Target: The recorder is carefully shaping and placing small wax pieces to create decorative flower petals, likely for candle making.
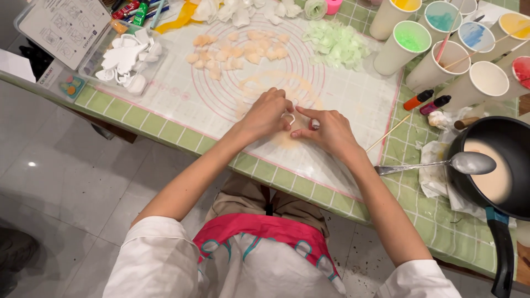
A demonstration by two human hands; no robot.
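My left hand (266, 113) and my right hand (326, 129) meet over a translucent baking mat (187, 94) with red circle markings. Between their fingertips sits a small white petal-shaped cutter (288, 117), pressed onto a thin peach-coloured sheet (284, 138) on the mat. Both hands pinch the cutter, left from the left side, right from the right. Farther back lie several peach petal pieces (237, 51) and a heap of pale green petal pieces (337, 43).
A clear tray of white cutters (126, 58) stands at the back left. Paper cups of coloured liquid (441, 44) crowd the back right. A black pan of cream liquid (497, 168) with a spoon (447, 164) sits at the right. The table edge runs near my body.
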